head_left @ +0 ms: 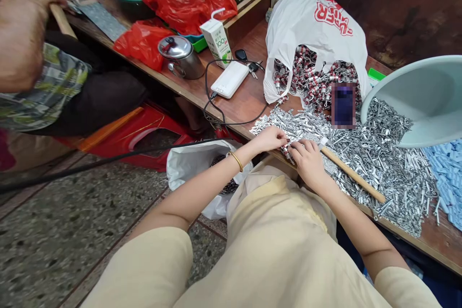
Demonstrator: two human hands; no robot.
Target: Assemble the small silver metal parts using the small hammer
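At the table's front edge my left hand point(271, 138), with a gold bangle on its wrist, is closed in a pinch. What its fingertips hold is too small to make out. Close beside it, my right hand point(307, 158) has its fingers curled over a small metal part with red bands point(286, 150), partly hidden under them. Loose silver metal pieces point(390, 187) are heaped around and behind both hands. A hammer point(352, 173) with a wooden handle lies on the heap, its head near my right hand.
A white plastic bag point(299, 19) spills red-banded metal parts point(306, 72) behind the heap. A tipped grey-green tub point(426, 96) and blue pieces point(447, 178) are at right. A power bank point(230, 79) with a cable, metal mug point(186, 57), and drink carton point(217, 41) stand left. Another person's arm point(21, 29) is far left.
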